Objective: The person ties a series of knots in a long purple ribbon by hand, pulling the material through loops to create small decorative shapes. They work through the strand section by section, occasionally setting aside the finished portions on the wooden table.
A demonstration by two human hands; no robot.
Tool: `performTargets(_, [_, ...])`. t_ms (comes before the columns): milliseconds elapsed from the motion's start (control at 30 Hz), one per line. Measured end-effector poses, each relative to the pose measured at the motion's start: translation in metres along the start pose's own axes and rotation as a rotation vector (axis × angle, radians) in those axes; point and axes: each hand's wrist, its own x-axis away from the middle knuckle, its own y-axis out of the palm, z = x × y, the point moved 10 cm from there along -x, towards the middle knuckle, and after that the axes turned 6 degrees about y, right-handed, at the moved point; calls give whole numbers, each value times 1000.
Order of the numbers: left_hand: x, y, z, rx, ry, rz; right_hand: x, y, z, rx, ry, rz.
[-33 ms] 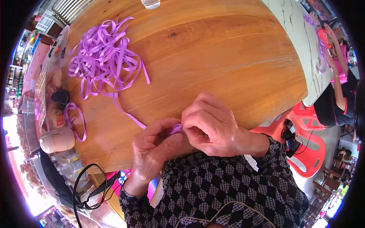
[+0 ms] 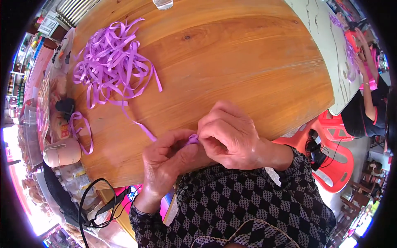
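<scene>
Close to the near edge of the table, my two hands meet over a small folded piece of purple ribbon (image 2: 192, 139). My left hand (image 2: 170, 153) pinches the ribbon between thumb and fingers. Against its other side, my right hand (image 2: 227, 136) has its fingertips pressed together, partly hiding the piece. A strand of the same ribbon (image 2: 144, 130) runs from my left hand up over the tabletop. It leads toward a loose, tangled heap of purple ribbon (image 2: 113, 64) at the far left of the table.
The wooden table (image 2: 248, 62) carries a clear cup (image 2: 163, 4) at its far edge. Left stand a pink cylindrical case (image 2: 63, 152), bags and a ribbon loop (image 2: 88, 132). Black cables (image 2: 101, 202) hang lower left. Right are a red plastic chair (image 2: 335, 165), a marble-patterned table (image 2: 331, 49) and another person's arms (image 2: 367, 87).
My left hand has shifted very slightly left, and the ribbon strand beside it with it. My right hand keeps its place.
</scene>
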Motion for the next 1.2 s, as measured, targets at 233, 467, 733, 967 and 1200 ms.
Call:
performTargets(233, [-5, -9, 0, -238, 55, 90, 1, -5, 7, -74, -7, -7])
performTargets(467, [-8, -8, -5, -171, 75, 110, -1, -9, 13, -191, 52, -39])
performTargets(733, [-9, -6, 4, -68, 189, 116, 1, -10, 19, -232, 149, -87])
performTargets(967, [-4, -3, -5, -31, -19, 131, 2, -3, 9, -137, 67, -102])
performTargets(1200, [-2, -2, -15, 113, -90, 113, 3, -1, 16, -235, 96, -89])
